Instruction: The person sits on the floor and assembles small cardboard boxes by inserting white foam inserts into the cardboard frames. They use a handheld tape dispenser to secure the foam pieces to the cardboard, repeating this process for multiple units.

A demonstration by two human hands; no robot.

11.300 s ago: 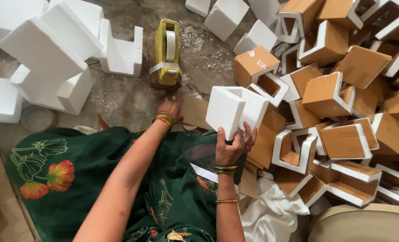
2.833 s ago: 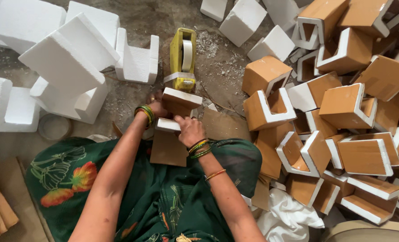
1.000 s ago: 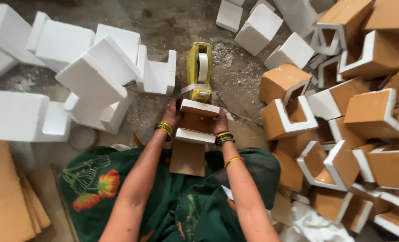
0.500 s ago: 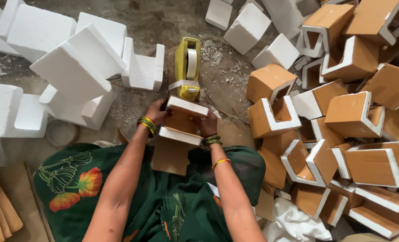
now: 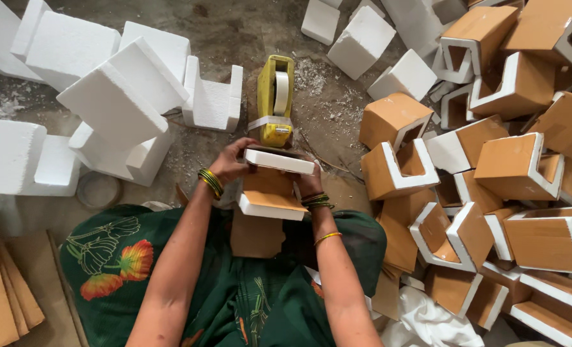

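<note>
Both hands, left (image 5: 229, 166) and right (image 5: 306, 185), clasped on white U-shaped foam block with brown card facing (image 5: 274, 187), near yellow tape dispenser (image 5: 274, 103); likely taping step, pulling tape next.

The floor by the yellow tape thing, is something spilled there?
Yes. White foam crumbs are scattered over the grey floor beside the yellow tape dispenser, like shavings off the foam blocks. Both hands hold a cardboard-lined foam piece in front of it; that piece looks undamaged.
</note>
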